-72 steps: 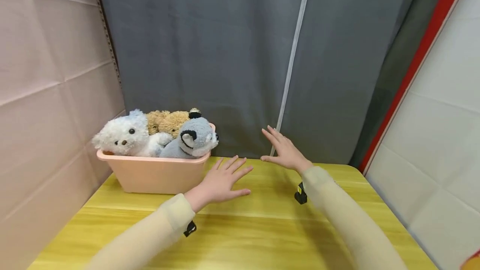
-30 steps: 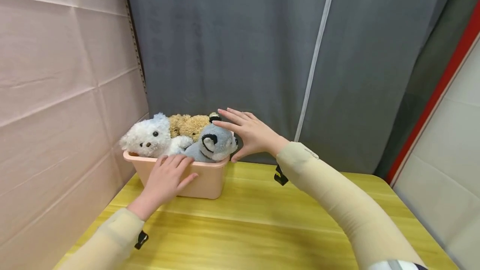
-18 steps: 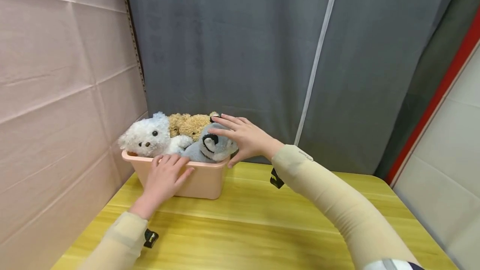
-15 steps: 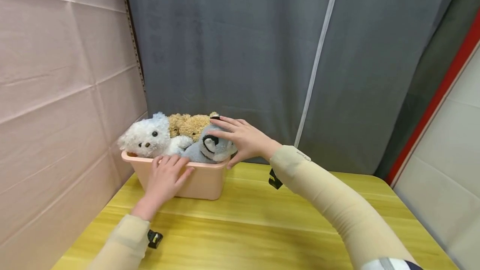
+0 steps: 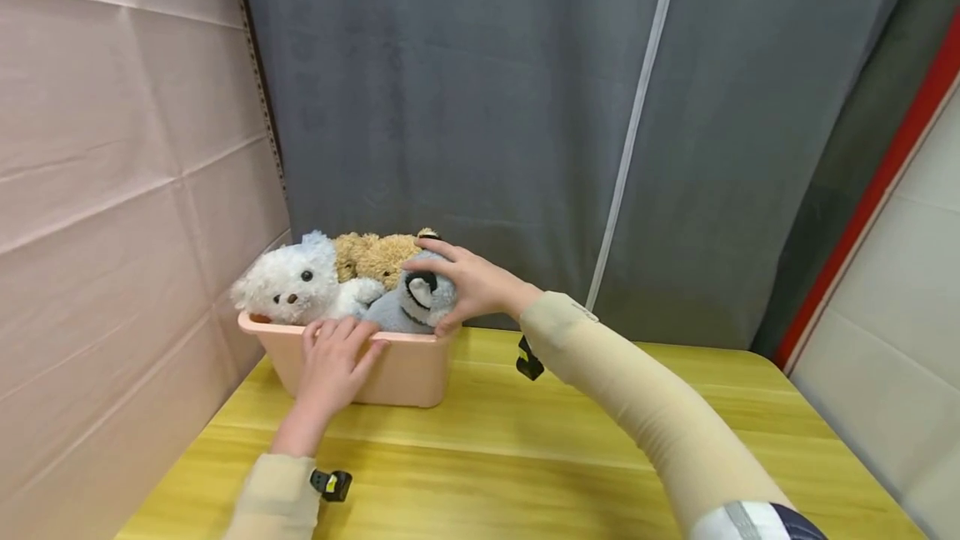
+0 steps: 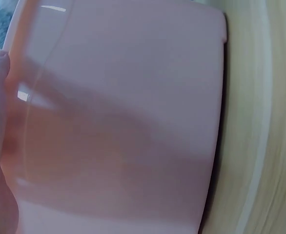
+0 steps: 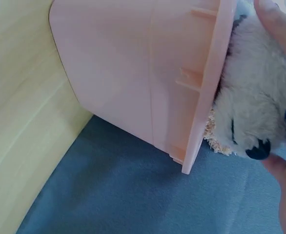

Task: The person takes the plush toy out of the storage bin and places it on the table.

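Note:
My right hand (image 5: pixel 480 280) grips the head of a grey plush toy (image 5: pixel 437 304) with black-edged ears, at the right end of a pink plastic bin (image 5: pixel 401 372). In the right wrist view, the thumb and a finger lie on either side of the toy's pale furry face (image 7: pixel 255 92); its lower body is hidden in the bin. My left hand (image 5: pixel 332 367) holds the front rim, its fingers hooked over the edge. The left wrist view shows the thumb (image 6: pixel 0 61) at that rim. A white teddy bear (image 5: pixel 285 286) fills the bin's left side, with curly tan plush (image 5: pixel 381 258) behind.
The bin stands on a yellow wood-grain table (image 5: pixel 525 448), near the pale wall sheet (image 5: pixel 105 215) on the left. A grey curtain (image 5: pixel 465 107) hangs behind. A white sheet with red trim (image 5: pixel 922 115) borders the right side.
Both hands have come from over the table to the bin. The left hand has taken the front rim. The right hand has moved left and closed on the grey plush toy's head.

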Motion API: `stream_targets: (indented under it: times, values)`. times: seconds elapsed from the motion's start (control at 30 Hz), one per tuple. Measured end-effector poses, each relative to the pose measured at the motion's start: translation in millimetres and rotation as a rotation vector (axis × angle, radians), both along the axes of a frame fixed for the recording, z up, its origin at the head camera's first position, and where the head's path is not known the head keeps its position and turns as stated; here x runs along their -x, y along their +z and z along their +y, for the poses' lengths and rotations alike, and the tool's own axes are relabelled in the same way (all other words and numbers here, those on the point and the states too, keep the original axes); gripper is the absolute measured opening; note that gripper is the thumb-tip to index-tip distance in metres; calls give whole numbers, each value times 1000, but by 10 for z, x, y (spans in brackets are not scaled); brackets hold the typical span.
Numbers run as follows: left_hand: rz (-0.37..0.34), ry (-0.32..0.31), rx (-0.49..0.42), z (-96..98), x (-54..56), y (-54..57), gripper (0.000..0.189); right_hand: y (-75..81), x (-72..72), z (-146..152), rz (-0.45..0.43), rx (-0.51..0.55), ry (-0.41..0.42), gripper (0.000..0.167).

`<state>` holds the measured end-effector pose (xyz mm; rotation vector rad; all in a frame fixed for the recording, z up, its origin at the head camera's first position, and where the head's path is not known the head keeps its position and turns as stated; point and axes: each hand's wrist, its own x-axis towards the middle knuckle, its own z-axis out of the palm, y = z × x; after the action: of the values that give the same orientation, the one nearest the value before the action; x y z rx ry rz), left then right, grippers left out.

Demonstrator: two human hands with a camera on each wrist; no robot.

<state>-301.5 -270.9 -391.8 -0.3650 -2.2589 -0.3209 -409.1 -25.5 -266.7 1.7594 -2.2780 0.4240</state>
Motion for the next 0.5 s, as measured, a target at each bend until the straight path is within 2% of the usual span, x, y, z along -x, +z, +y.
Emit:
stream_targets:
  times: [0.27, 0.5]
  values:
    - [15, 11, -39, 23, 2, -47, 24, -8, 0, -24, 16, 48, 3, 69]
    - [14, 0, -64, 46, 5, -41, 23, 116, -4, -7, 112, 69, 36, 61]
